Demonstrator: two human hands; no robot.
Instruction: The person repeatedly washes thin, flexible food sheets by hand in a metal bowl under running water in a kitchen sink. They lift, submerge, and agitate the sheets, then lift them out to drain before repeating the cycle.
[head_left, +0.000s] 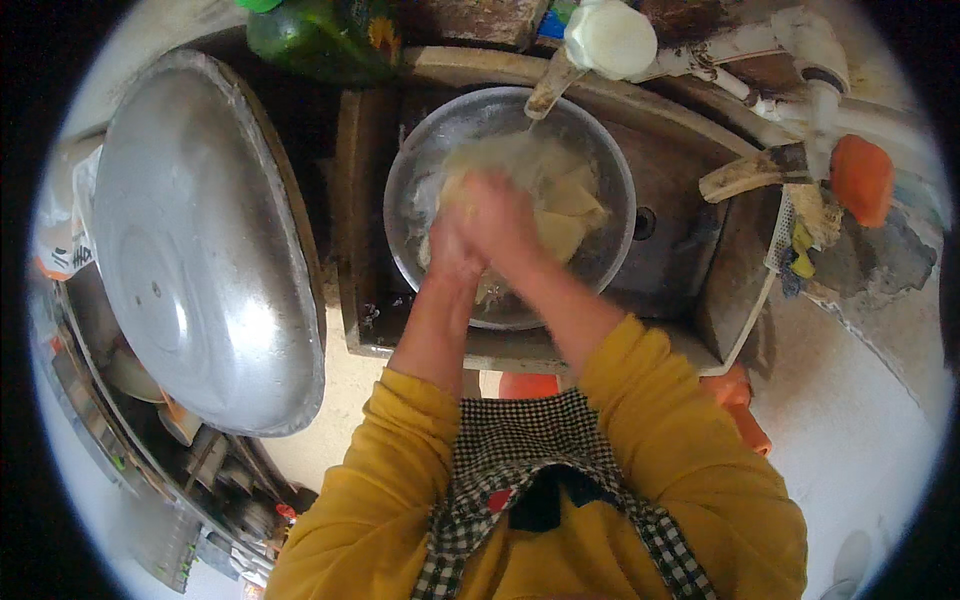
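A round metal basin (624, 180) stands in the sink, with cloudy water and pale yellowish sheets (571, 199) in it. Whether the sheets are cloth or a food is unclear. Over the basin's left half, my left hand (452, 238) and my right hand (499, 214) are pressed together, blurred by motion. They grip a bunched part of the pale material, which shows at their far side. My right hand overlaps my left, so most fingers are hidden. A tap spout (553, 84) hangs over the basin's far rim, and a thin stream runs from it.
The stone sink (720, 300) has a drain (643, 223) right of the basin. A large metal lid or bowl (195, 247) leans at the left. A green bottle (322, 41) stands behind. Another tap (754, 171) and an orange object (862, 180) are at the right.
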